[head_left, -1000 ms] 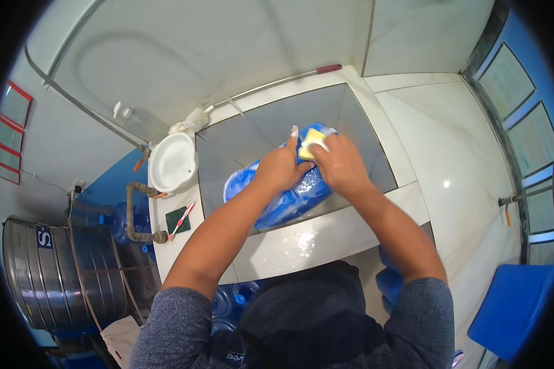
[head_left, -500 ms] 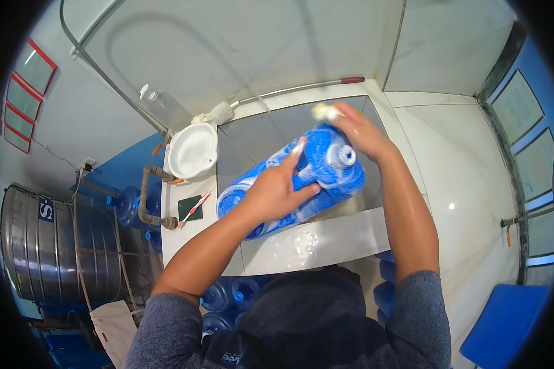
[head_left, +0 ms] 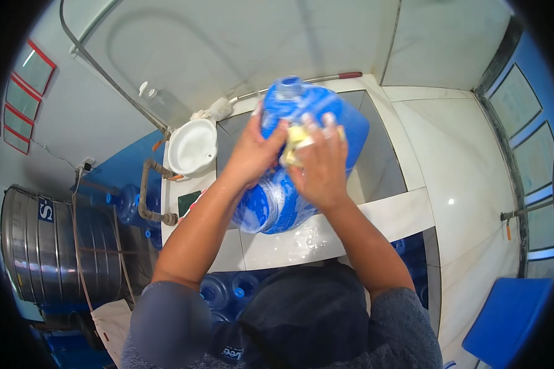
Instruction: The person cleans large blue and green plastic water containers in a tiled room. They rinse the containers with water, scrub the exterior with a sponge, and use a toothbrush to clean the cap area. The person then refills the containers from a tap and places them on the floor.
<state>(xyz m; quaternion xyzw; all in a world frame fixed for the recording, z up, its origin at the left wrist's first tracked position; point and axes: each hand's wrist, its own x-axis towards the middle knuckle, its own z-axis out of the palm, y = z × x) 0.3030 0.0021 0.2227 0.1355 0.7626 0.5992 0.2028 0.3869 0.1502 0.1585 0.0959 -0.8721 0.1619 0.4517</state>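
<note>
A large blue water jug (head_left: pixel 277 203) stands tilted on the front rim of a tiled wash basin (head_left: pixel 381 215), its neck pointing up and away from me. My left hand (head_left: pixel 255 150) grips the jug's upper left side. My right hand (head_left: pixel 320 163) presses a yellow sponge (head_left: pixel 294 142) against the jug's shoulder. The jug's wall is wet and soapy.
A white bowl (head_left: pixel 192 146) sits on the basin's left corner beside a pipe (head_left: pixel 146 190). A long-handled brush (head_left: pixel 277 92) lies along the back edge. A steel tank (head_left: pixel 40 246) stands at left, more blue jugs (head_left: pixel 228 289) below, a blue chair (head_left: pixel 505 320) at lower right.
The jug has been raised from lying in the basin to nearly upright on the front rim. My right hand with the sponge moved from the jug's neck onto its shoulder.
</note>
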